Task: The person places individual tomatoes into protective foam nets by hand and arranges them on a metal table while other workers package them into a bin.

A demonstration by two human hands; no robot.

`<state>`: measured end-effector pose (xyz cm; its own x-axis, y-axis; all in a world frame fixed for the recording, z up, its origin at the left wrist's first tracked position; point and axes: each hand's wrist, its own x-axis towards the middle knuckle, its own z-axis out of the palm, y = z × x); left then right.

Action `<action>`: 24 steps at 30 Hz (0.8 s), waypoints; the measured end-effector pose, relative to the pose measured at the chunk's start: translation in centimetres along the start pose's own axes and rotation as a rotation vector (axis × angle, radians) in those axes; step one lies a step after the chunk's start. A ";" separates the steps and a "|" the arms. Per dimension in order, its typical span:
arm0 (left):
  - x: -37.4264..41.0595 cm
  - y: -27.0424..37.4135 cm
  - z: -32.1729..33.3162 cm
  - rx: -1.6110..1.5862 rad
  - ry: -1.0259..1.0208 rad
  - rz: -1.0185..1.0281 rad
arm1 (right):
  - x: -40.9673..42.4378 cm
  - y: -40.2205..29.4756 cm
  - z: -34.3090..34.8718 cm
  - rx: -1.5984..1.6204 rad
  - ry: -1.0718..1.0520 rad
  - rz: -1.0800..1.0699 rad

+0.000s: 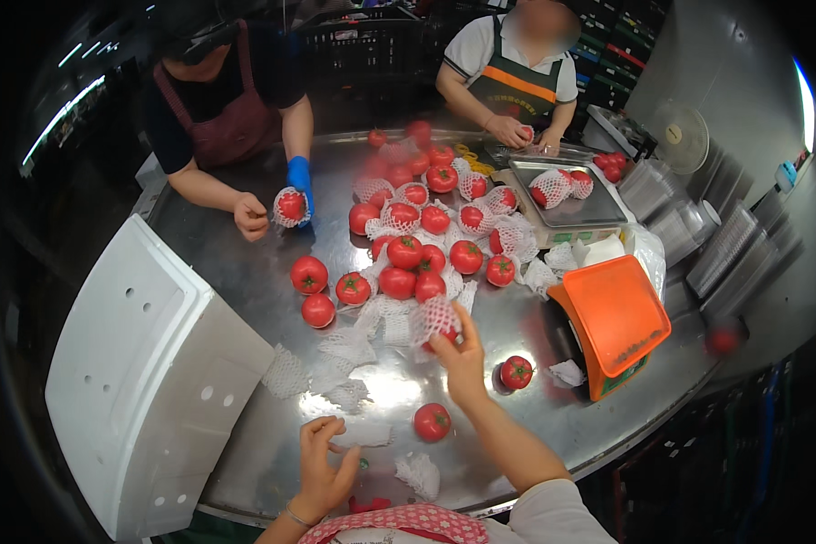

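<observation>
My right hand [464,360] grips a tomato in a white foam net sleeve [436,318], blurred, at the front of the tomato heap. My left hand [323,466] is nearer the table edge, thumb and fingers apart with nothing between them. Beside its fingertips lies a rolled foam net sleeve [367,434]; whether they touch I cannot tell. A bare tomato [432,422] sits between my hands, and another tomato [517,372] rests right of my right wrist. Bare tomatoes [398,283] are heaped ahead, with netted tomatoes [403,215] behind and loose foam nets [347,347] in front.
A white foam box [177,381] stands at left. To the right are an orange scale [615,316], a flat scale [571,207] bearing netted tomatoes, and clear plastic trays [724,251]. Across the steel table [245,435], two people handle tomatoes; one wears a blue glove [299,180].
</observation>
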<state>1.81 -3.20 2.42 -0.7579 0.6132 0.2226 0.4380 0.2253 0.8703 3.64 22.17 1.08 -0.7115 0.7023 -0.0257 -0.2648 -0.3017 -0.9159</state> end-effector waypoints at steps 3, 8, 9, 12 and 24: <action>0.1 -0.7 0.2 -0.003 -0.036 -0.020 | 6.8 1.2 -5.7 -0.479 0.134 -0.378; 0.2 -2.1 0.3 -0.011 -0.055 -0.089 | 15.2 -1.1 -7.4 -0.909 0.213 -0.689; 0.3 -2.2 0.1 0.010 -0.058 -0.077 | 17.0 -1.3 -7.4 -0.992 0.221 -0.728; 0.8 -2.4 0.0 0.048 -0.064 -0.057 | 21.7 -2.4 -7.7 -1.239 0.286 -0.801; 1.1 -3.1 1.1 -0.015 -0.060 -0.115 | 21.4 -4.6 -10.4 -1.453 0.061 -0.695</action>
<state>0.11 -2.40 -0.54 -0.7725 0.6279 0.0947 0.3419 0.2856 0.8953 -3.60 45.33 0.60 -0.6882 0.4691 0.5534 0.3264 0.8815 -0.3412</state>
